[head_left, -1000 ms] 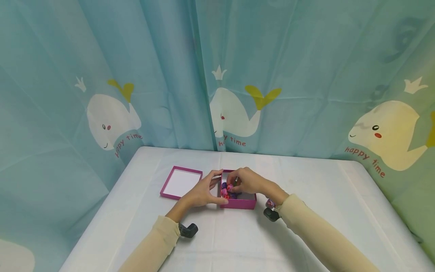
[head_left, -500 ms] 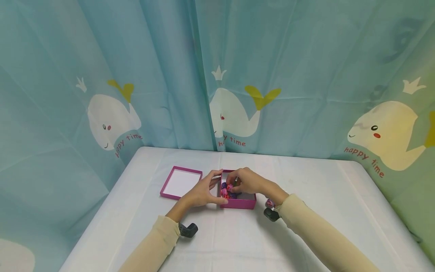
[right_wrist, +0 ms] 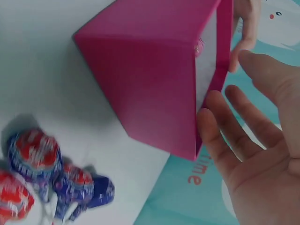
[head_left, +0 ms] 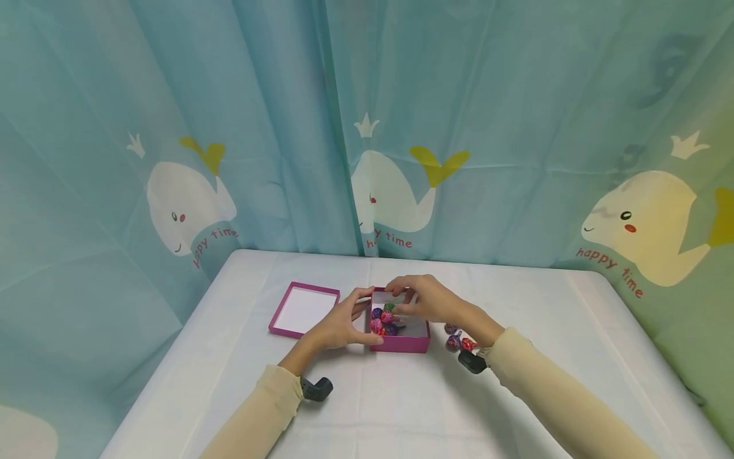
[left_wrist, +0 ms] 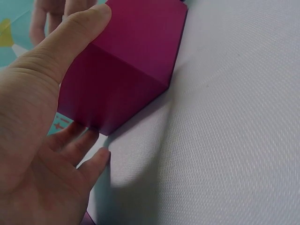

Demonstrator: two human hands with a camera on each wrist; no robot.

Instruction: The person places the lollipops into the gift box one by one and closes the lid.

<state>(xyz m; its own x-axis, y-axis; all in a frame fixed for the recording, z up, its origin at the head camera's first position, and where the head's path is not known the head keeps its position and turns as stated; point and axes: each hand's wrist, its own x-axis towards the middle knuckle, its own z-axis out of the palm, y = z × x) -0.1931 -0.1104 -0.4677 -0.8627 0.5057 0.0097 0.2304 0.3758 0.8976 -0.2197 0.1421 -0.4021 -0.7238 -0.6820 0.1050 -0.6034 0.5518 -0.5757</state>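
Note:
A magenta box [head_left: 399,344] stands on the table with several wrapped lollipops [head_left: 387,317] in its left part, one of them green. My left hand [head_left: 338,324] holds the box at its left side. In the left wrist view its thumb [left_wrist: 89,23] presses the front face, while other fingers lie along another side. Over the box's back right part is my right hand [head_left: 427,298], its fingers loosely bent and nothing between them. The right wrist view shows those fingertips [right_wrist: 208,117] at the box's rim.
Left of the box lies its shallow magenta lid [head_left: 304,309], white inside facing up. More wrapped lollipops [head_left: 453,343] lie on the white tablecloth right of the box, partly beneath my right forearm. A blue curtain [head_left: 487,210] hangs behind the table.
My right hand has let go of a lollipop in the box and risen slightly up and right. A green lollipop inside and more lollipops beside the box now show. My left hand stays put.

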